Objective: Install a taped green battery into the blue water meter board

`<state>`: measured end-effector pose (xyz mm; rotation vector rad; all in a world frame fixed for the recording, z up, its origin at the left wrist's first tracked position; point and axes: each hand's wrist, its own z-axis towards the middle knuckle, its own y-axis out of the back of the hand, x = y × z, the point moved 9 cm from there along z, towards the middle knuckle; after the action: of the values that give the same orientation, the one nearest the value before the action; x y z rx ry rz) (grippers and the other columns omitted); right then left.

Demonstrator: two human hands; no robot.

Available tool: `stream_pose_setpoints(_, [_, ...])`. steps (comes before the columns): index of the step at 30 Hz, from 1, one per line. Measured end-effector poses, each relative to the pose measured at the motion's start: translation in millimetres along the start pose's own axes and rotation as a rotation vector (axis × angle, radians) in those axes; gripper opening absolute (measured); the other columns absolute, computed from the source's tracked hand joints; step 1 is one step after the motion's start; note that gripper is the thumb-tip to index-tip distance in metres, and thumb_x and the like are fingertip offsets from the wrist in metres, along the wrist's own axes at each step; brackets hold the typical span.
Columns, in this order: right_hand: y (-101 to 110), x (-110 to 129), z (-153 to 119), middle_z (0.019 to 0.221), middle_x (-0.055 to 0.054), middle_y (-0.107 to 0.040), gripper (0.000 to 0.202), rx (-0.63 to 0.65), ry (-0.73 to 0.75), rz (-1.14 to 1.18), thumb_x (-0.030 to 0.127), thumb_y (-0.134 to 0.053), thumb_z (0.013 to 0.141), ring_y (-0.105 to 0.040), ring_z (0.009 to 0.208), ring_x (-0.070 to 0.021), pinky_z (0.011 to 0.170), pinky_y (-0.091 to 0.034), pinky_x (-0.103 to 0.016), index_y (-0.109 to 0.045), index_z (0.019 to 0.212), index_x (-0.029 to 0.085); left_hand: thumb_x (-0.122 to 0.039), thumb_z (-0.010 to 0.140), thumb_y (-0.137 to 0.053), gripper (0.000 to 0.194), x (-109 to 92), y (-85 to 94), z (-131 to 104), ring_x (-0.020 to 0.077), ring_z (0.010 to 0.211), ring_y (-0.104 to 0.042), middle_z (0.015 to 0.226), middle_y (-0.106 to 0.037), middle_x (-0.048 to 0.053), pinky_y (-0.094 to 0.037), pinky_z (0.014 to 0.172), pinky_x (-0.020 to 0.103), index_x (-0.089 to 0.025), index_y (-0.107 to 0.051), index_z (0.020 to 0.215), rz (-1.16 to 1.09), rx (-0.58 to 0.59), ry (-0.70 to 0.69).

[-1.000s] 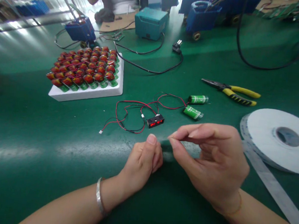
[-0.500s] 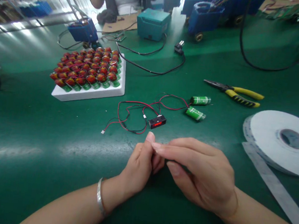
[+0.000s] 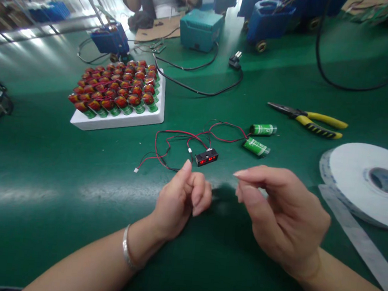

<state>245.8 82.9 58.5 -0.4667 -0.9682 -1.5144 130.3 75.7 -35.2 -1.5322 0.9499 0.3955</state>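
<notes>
left hand (image 3: 178,203), right hand (image 3: 288,218): both curled, can't tell if holding anything | small black display (image 3: 206,157): on tabletop (image 3: 223,267), beyond hands | looks light, hard; hold its ends, not thin wires (image 3: 181,132)

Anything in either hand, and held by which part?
Cannot tell: no held thing shows in the left hand or right hand, but curled fingers could hide something small.

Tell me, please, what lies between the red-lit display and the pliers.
In the head view, two green cylinders and some red wire lie between the display and pliers.
</notes>
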Motion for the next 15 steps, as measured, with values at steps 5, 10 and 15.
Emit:
stream_pose_setpoints(5, [-8,-23,2,0.08,0.0,-0.061,0.012,0.017,-0.213,0.244,0.012,-0.057,0.089,-0.061,0.062,-0.0133,0.055,-0.051,-0.022,-0.058,0.097,0.021,-0.04,0.101,-0.01,0.062,1,-9.2,1,0.0106,0.044,-0.023,0.046,-0.026,-0.002,-0.02,0.04,0.019,-0.017,-0.039,0.05,-0.334,0.086,0.13])
stream_pose_setpoints(10, [-20,-38,4,0.076,0.001,-0.059,0.011,0.062,-0.349,0.542,0.011,-0.06,0.086,-0.057,0.056,-0.0123,0.049,-0.05,-0.02,-0.056,0.091,0.021,-0.042,0.1,-0.01,0.062,2,-8.1,-2,0.0103,0.045,-0.023,0.047,-0.024,-0.003,-0.022,0.04,0.018,-0.017,-0.038,0.051,-0.398,0.077,0.164])
stream_pose_setpoints(15, [-30,-53,1,0.073,0.002,-0.052,0.011,0.106,-0.587,0.786,0.014,-0.06,0.081,-0.051,0.055,-0.0119,0.047,-0.046,-0.02,-0.051,0.085,0.021,-0.04,0.101,-0.012,0.06,2,-5.9,-2,0.01,0.045,-0.025,0.048,-0.025,-0.003,-0.024,0.04,0.016,-0.017,-0.039,0.052,-0.427,0.037,0.169])
